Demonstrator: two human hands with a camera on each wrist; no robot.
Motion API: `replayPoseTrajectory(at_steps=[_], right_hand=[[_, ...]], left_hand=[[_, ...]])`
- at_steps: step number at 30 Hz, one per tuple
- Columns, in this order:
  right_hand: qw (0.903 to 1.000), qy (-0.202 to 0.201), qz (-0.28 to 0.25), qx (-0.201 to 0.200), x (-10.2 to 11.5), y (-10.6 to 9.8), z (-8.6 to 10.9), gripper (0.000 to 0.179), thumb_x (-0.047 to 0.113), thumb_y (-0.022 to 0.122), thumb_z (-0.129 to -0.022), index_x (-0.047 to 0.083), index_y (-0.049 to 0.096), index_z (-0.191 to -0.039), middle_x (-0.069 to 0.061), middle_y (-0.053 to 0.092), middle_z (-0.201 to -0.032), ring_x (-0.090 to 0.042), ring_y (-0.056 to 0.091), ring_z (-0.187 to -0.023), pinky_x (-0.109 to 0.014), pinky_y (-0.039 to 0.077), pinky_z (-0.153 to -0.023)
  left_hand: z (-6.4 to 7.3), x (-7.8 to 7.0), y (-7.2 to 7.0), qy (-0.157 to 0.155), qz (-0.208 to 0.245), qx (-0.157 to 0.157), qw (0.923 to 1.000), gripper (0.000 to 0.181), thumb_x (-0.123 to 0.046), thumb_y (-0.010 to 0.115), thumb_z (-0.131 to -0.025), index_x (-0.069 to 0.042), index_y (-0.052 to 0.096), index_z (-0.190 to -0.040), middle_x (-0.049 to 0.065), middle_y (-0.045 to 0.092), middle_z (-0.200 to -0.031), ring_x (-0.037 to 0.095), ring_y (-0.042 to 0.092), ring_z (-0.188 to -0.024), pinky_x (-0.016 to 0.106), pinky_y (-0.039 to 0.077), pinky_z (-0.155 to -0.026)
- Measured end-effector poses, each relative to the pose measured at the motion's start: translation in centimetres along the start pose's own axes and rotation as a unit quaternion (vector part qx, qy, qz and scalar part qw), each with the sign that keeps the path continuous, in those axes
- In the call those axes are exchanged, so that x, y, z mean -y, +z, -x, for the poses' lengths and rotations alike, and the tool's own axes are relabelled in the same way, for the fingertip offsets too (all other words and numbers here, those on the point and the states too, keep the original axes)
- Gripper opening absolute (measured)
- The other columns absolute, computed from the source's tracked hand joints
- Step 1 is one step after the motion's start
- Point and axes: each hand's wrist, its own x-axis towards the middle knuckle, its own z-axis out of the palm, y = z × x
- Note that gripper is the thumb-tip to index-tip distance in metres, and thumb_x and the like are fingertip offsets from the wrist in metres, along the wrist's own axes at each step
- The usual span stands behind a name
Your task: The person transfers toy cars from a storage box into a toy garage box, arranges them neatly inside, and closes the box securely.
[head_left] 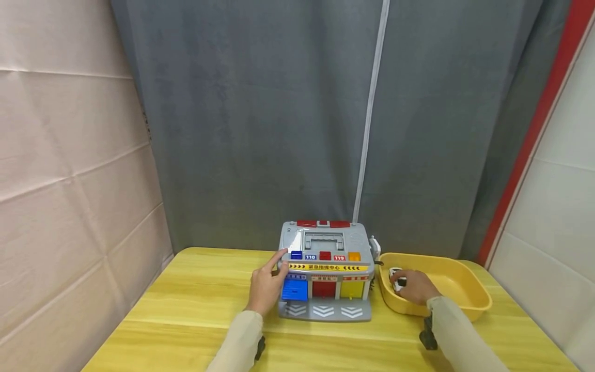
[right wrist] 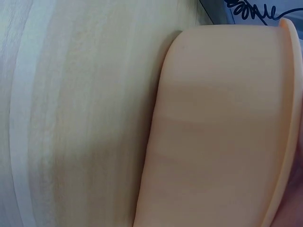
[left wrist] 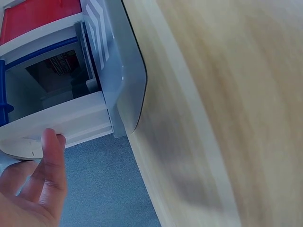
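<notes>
A grey toy garage (head_left: pixel 358 240) stands mid-table, with blue, red and yellow doors along its front. The blue door (head_left: pixel 295 290) is tilted outward, and the left wrist view looks into the compartment (left wrist: pixel 23 90) behind it. My left hand (head_left: pixel 266 289) touches the garage's left front corner, the index finger stretched onto the roof beside the blue button (head_left: pixel 296 254). In the left wrist view, that hand's fingers (left wrist: pixel 53 165) lie against the white side wall (left wrist: pixel 78 118). Inside the yellow bin (head_left: pixel 457 305), my right hand (head_left: pixel 418 287) grips a small white toy car (head_left: pixel 396 279), partly hidden by the fingers.
A white part with a dark coiled cord (head_left: pixel 374 248) hangs on the garage's right side, close to the bin. A grey ramp with white arrows (head_left: pixel 323 311) extends in front of the doors. Behind the wooden table (head_left: pixel 200 299) hangs a grey curtain (head_left: pixel 260 129).
</notes>
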Motion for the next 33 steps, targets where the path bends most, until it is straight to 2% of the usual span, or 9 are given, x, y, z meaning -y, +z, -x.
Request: replayPoseTrajectory(at_steps=[3, 9, 18, 24, 30, 33], right_hand=[[0.9999, 0.004, 0.001, -0.01, -0.1, 0.0, 0.0, 0.027, 0.011, 0.075, -0.074, 0.013, 0.075, -0.102, -0.017, 0.072, -0.104, -0.025, 0.056, -0.083, -0.043, 0.051, -0.078], [0.9996, 0.017, -0.02, -0.012, 0.1, -0.2, 0.3, 0.03, 0.012, 0.078, -0.077, 0.012, 0.075, -0.107, -0.024, 0.069, -0.118, -0.032, 0.062, -0.097, -0.057, 0.052, -0.093], [0.999, 0.005, -0.036, -0.026, 0.2, -0.8, 0.6, 0.032, 0.017, 0.079, -0.08, 0.013, 0.075, -0.111, -0.025, 0.068, -0.124, -0.038, 0.063, -0.107, -0.061, 0.051, -0.097], [0.9992, -0.012, -0.01, -0.038, 0.6, -1.5, 1.1, 0.035, 0.021, 0.08, -0.079, 0.014, 0.075, -0.113, -0.021, 0.071, -0.114, -0.036, 0.065, -0.102, -0.059, 0.052, -0.094], [0.9968, -0.049, 0.005, -0.063, 1.8, -2.1, 1.6, 0.033, 0.025, 0.081, -0.077, 0.018, 0.076, -0.109, -0.009, 0.072, -0.097, -0.024, 0.059, -0.087, -0.046, 0.051, -0.082], [0.9969, -0.046, 0.003, -0.063, 2.5, -2.4, 1.9, 0.035, 0.026, 0.082, -0.077, 0.018, 0.076, -0.11, -0.006, 0.071, -0.093, -0.024, 0.057, -0.087, -0.044, 0.049, -0.079]], left_hand=[[0.1, 0.0, 0.0, 0.001, 0.0, 0.0, 1.0, 0.038, -0.047, 0.055, -0.1, -0.042, 0.06, -0.137, 0.008, 0.06, -0.145, 0.031, 0.07, -0.114, 0.051, 0.054, -0.104], [0.1, -0.1, 0.0, -0.002, -0.002, 0.001, 1.0, 0.038, -0.047, 0.054, -0.1, -0.042, 0.059, -0.137, 0.009, 0.06, -0.145, 0.032, 0.069, -0.116, 0.052, 0.054, -0.104], [0.1, -0.1, -0.1, 0.003, -0.008, -0.004, 1.0, 0.038, -0.046, 0.055, -0.1, -0.041, 0.06, -0.137, 0.01, 0.061, -0.144, 0.032, 0.07, -0.113, 0.053, 0.054, -0.105], [0.0, 0.0, 0.1, 0.011, -0.011, -0.004, 0.9999, 0.038, -0.047, 0.054, -0.1, -0.04, 0.06, -0.137, 0.012, 0.062, -0.143, 0.031, 0.071, -0.11, 0.054, 0.054, -0.103], [0.0, -0.1, 0.0, -0.003, -0.008, -0.003, 1.0, 0.038, -0.047, 0.054, -0.1, -0.043, 0.059, -0.137, 0.009, 0.061, -0.144, 0.03, 0.07, -0.112, 0.052, 0.054, -0.104], [0.0, -0.1, 0.0, -0.001, -0.009, -0.002, 1.0, 0.038, -0.046, 0.055, -0.1, -0.042, 0.059, -0.138, 0.008, 0.061, -0.144, 0.03, 0.069, -0.113, 0.051, 0.054, -0.105]])
